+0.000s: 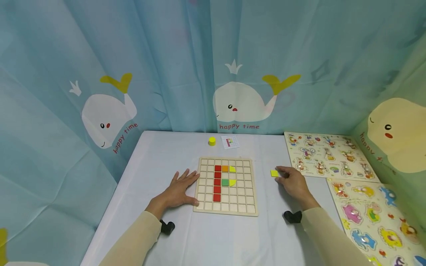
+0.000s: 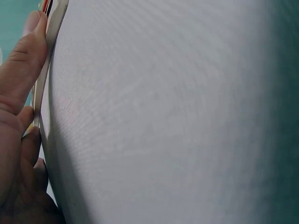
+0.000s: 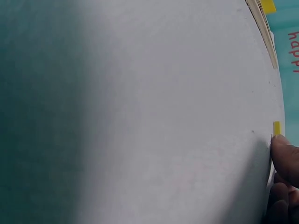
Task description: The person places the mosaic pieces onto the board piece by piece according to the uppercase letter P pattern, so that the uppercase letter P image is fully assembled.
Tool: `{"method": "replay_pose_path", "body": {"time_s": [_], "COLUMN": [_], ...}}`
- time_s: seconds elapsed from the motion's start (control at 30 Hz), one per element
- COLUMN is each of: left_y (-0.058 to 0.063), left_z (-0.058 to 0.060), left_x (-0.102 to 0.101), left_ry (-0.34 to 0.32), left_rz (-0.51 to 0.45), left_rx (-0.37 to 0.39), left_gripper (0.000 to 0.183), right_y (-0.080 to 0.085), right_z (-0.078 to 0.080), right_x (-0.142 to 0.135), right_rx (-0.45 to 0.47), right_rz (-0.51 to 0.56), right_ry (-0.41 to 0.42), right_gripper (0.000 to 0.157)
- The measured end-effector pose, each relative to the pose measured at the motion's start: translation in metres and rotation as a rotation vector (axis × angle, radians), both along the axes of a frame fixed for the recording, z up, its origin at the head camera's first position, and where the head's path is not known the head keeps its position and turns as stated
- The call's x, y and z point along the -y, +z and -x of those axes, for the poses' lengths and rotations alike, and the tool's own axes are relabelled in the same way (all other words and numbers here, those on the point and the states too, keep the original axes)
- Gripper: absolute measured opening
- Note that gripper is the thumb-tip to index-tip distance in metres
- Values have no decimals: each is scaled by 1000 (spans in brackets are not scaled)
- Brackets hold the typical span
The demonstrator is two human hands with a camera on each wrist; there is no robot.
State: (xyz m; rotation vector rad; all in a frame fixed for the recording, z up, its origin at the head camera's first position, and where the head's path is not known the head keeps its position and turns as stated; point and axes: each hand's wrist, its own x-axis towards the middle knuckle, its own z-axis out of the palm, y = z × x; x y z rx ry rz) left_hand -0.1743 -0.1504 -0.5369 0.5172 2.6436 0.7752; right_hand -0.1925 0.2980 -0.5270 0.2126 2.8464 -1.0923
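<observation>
On the white table lies a wooden grid board (image 1: 247, 209). Several red square tiles (image 1: 217, 189) form a column in it, with an orange square (image 1: 225, 169), a green square (image 1: 225, 182) and two yellow rounded pieces (image 1: 232, 183) to their right. My left hand (image 1: 179, 189) rests flat with fingers spread, its fingertips and thumb touching the board's left edge. To the right of the board, my right hand (image 1: 294, 183) pinches a yellow square tile (image 1: 274, 173) between thumb and fingers. In the right wrist view, that tile (image 3: 276, 127) shows edge-on beyond the fingertips.
Behind the board stand a small yellow cylinder (image 1: 212, 141) and a printed card (image 1: 230, 142) showing a coloured grid pattern. Two picture puzzle boards (image 1: 327, 155) (image 1: 372, 218) lie along the right side. A blue whale-print curtain (image 1: 186, 66) hangs behind the table.
</observation>
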Motion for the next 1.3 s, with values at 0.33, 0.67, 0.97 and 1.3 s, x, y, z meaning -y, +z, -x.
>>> {"method": "replay_pose_path", "body": {"time_s": [0.33,0.67,0.97,1.3], "left_y": [2,1,2,3], "left_z": [-1,-1,0,0], "left_x": [1,2,0,-1], "left_ry": [6,-3,-3,-2], "left_rz": [3,9,23,20], "left_rx": [8,4,8,14], "left_gripper": [111,110,110,110], "right_y": [-3,0,-1,0], "right_z": [-1,-2,-3,-3], "right_x": [6,9,11,7], "right_rx": [4,-15,-23,-131], "right_rz": [-17,-45,-37,30], "right_ry": [-37,12,12,11], "right_gripper": [35,36,34,33]}}
